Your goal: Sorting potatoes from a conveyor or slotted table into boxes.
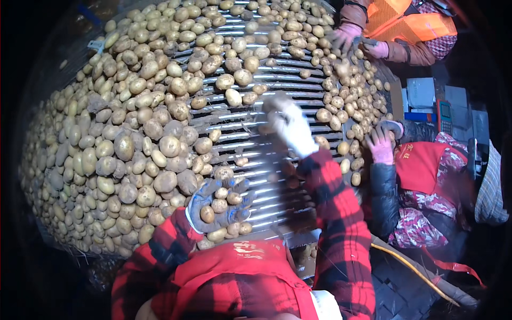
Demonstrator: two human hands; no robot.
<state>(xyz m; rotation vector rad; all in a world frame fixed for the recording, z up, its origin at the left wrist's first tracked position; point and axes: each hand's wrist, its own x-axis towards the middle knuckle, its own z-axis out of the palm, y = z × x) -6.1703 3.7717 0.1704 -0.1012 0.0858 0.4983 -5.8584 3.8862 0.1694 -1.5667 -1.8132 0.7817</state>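
Note:
My left hand [218, 206], in a grey and blue work glove, is turned palm up at the near edge of the metal slatted table with its fingers spread. Several small potatoes [219, 205] rest in its palm and fingers. More potatoes lie just below it. My right hand [288, 122], in a white glove with dirty fingertips, is raised over the metal slats [260, 160] near the middle and is blurred. Whether it holds a potato cannot be told. A large heap of potatoes [124, 146] covers the left side of the slats.
Two co-workers' gloved hands [345, 36] reach among potatoes at the upper right; another person's gloved hands [381, 144] touch potatoes at the right edge. Boxes [421, 92] and a calculator-like device [444, 116] stand beyond. A yellow cable [416, 272] runs along the lower right. A cardboard box [306, 264] sits below the edge.

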